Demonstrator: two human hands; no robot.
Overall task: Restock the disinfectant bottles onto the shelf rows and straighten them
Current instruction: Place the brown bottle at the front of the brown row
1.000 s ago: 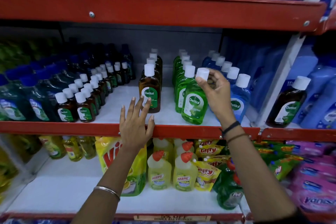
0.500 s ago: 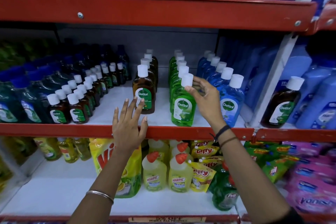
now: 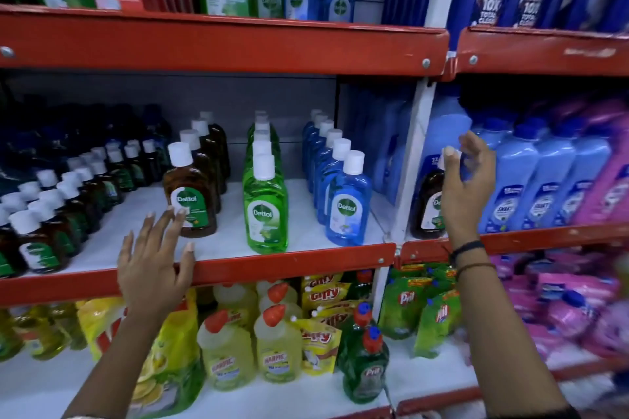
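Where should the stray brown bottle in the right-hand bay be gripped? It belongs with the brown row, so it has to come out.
Grip the stray brown bottle at the neck, just under its white cap, coming from the front and above. It stands upright at the shelf's front edge, with the white upright post on one side and blue jugs on the other, so its flanks are crowded. The right hand is already at the cap.

Bare shelf (image 3: 306, 214) lanes between bottle rows

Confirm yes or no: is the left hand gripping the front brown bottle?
No: the left hand is spread open over the red shelf edge, not closed around the front brown bottle.
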